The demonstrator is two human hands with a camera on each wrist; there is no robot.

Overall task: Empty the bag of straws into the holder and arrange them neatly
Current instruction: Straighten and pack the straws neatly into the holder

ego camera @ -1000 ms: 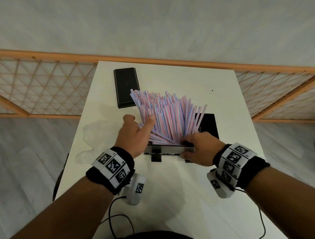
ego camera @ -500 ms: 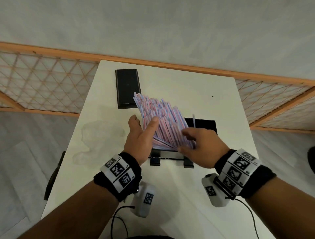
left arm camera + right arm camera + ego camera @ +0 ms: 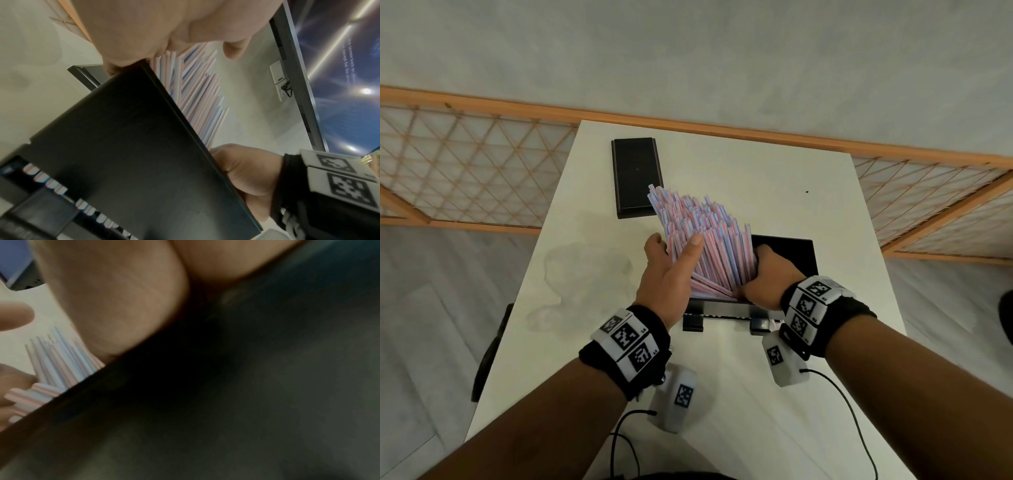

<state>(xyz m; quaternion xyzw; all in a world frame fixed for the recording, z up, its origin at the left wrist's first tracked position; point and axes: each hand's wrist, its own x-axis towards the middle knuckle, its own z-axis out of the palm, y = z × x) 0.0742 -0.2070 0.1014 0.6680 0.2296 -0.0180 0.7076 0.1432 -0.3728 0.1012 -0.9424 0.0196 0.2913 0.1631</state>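
A thick bundle of pink, blue and white striped straws (image 3: 709, 246) stands in the black holder (image 3: 791, 250) at mid-table, leaning back and to the left. My left hand (image 3: 671, 267) clasps the bundle's left side, its thumb laid across the front and its fingers behind. My right hand (image 3: 763, 274) curls round the bundle's right side, with its fingers down inside the holder. In the left wrist view the straws (image 3: 197, 97) rise behind the holder's front wall (image 3: 133, 146). The right wrist view is blurred: straw ends (image 3: 57, 363) show beside the dark holder wall (image 3: 246, 402). No bag is in view.
A flat black rectangular piece (image 3: 637, 178) lies at the back left of the white table (image 3: 756, 171). A faint stain (image 3: 582, 274) marks the table's left side. Wooden lattice panels (image 3: 465, 164) run behind it. Cables trail near the front edge. A monitor (image 3: 339, 81) shows in the left wrist view.
The straws, fanned wide a second ago, are now gathered into a tighter bundle leaning left. My right hand left the holder's front edge and closed on the bundle's right side.
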